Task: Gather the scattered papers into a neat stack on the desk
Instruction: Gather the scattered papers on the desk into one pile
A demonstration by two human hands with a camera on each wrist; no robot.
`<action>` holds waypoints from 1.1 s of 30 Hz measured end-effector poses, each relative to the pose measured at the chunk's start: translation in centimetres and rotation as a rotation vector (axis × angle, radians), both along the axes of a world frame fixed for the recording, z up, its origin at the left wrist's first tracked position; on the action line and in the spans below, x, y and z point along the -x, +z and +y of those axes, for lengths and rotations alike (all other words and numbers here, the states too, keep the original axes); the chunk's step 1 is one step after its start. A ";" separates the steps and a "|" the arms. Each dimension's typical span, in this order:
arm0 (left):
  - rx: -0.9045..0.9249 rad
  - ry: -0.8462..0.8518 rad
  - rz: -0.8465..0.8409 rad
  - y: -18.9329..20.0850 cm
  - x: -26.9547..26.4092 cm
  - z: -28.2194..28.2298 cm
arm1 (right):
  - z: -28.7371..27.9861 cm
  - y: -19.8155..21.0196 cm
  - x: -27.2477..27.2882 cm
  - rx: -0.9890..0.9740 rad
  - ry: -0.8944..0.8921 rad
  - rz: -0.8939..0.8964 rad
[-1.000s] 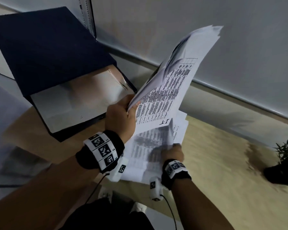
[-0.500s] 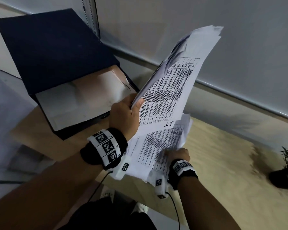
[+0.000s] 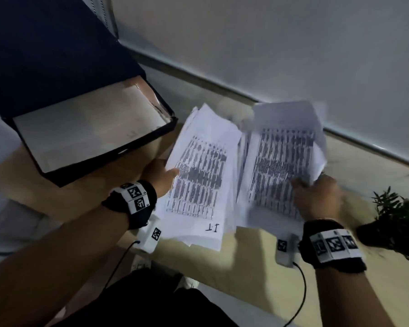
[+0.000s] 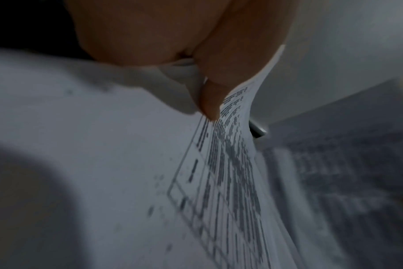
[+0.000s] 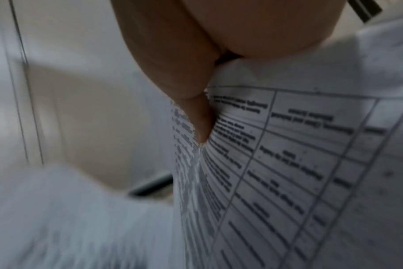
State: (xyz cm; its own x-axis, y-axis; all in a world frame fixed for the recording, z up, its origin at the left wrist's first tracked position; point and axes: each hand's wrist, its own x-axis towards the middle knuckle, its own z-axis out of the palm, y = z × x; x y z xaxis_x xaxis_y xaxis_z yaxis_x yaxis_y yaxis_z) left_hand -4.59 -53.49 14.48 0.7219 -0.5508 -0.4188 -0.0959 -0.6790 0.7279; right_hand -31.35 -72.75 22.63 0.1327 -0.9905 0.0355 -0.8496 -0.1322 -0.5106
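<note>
Two bundles of white printed papers are held side by side above the wooden desk (image 3: 246, 274). My left hand (image 3: 161, 175) pinches the left bundle (image 3: 198, 175) at its left edge; its top sheet bears a table and a handwritten mark near the bottom. In the left wrist view the thumb (image 4: 209, 102) presses on that printed sheet (image 4: 230, 172). My right hand (image 3: 316, 194) grips the right bundle (image 3: 283, 166) at its right edge. The right wrist view shows the thumb (image 5: 196, 112) pinching a tabled page (image 5: 299, 163).
An open dark blue box (image 3: 57, 95) with pale sheets inside sits at the back left of the desk. A small green plant (image 3: 401, 223) in a dark pot stands at the right. A grey wall (image 3: 269, 43) runs behind the desk.
The left hand has lowered its raised bundle from upright to nearly flat. The right hand has lifted its papers and moved right, so the bundles now lie side by side.
</note>
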 end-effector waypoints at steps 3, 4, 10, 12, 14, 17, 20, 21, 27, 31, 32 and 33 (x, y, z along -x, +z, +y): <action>-0.131 0.007 0.056 -3.5 -1.5 0.5 | -0.6 4.1 0.4 0.036 0.042 -0.149; -0.161 0.020 0.069 -4.5 -1.7 0.6 | -0.7 4.8 0.6 0.019 0.054 -0.205; -0.143 0.066 0.117 -8.3 -2.6 1.9 | -0.4 0.5 -2.7 -0.397 0.123 -0.409; -0.078 0.093 0.126 -8.4 -2.2 1.9 | 0.4 -4.0 -4.5 -0.466 0.122 -0.347; -0.040 0.178 0.140 -8.0 -2.0 2.0 | 1.3 -8.9 -6.7 -0.547 0.134 -0.258; 0.068 0.249 0.152 -7.8 -2.0 1.8 | 3.2 -13.1 -9.2 -0.569 0.141 -0.064; 0.046 0.172 0.181 -8.4 -1.9 1.6 | 6.1 -14.5 -11.5 -0.487 0.299 0.095; -0.003 0.143 0.139 -8.4 -1.8 1.7 | 6.8 -14.9 -11.9 -0.451 0.344 0.162; -0.003 0.164 0.021 -7.5 -3.5 3.5 | 6.9 -14.5 -11.5 -0.464 -0.104 0.245; -0.006 0.109 -0.118 -5.2 -4.3 5.3 | 7.6 -15.2 -13.4 -0.467 -0.035 0.271; -0.001 0.089 -0.154 -4.8 -4.4 5.7 | 7.9 -15.3 -13.9 -0.467 -0.027 0.264; 0.006 0.068 -0.173 -4.6 -4.5 5.8 | 7.8 -15.2 -14.3 -0.484 -0.046 0.239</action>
State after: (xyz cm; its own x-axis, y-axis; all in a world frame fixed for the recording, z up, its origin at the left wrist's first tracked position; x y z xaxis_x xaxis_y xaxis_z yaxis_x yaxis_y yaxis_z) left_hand -0.13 -47.65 9.86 0.8188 -0.5001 -0.2819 -0.1738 -0.6839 0.7085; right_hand -17.05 -64.92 7.44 0.0375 -0.8911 -0.4522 -0.9490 0.1100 -0.2955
